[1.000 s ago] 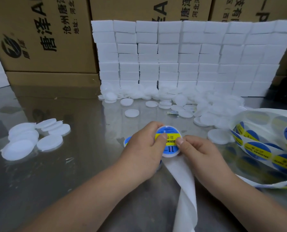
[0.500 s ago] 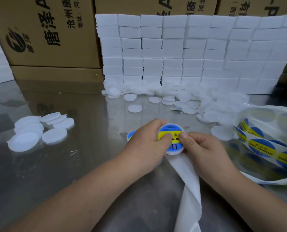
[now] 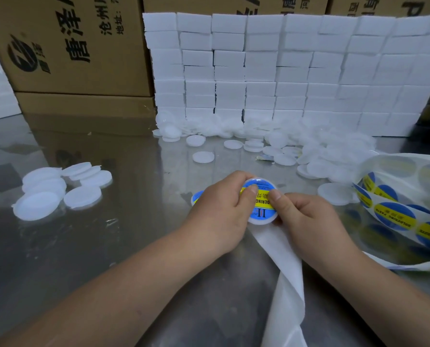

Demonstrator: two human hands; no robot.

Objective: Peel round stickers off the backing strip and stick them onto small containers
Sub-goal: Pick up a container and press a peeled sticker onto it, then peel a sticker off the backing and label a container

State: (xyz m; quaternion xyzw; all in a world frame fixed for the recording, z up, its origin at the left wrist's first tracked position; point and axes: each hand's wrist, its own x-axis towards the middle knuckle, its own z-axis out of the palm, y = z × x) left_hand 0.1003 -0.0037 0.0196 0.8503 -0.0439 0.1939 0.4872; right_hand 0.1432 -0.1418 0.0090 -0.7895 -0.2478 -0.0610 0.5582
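Left hand (image 3: 224,211): curled round the container (image 3: 261,216), thumb pressing its sticker (image 3: 260,196).
Right hand (image 3: 306,221): pinching the opposite rim, thumb on the sticker.
Container: one, between the hands; likely light, rigid and smooth, so grip it by the rim.
Sticker: one; thin, limp, tacky.
Labelled container (image 3: 196,197): one, behind the left hand.
Backing strip (image 3: 284,271): one, under the right hand.
Sticker roll (image 3: 396,214): right; five-plus stickers.
Blank containers (image 3: 58,191): about eight, far left; the heap beyond is uncountable.
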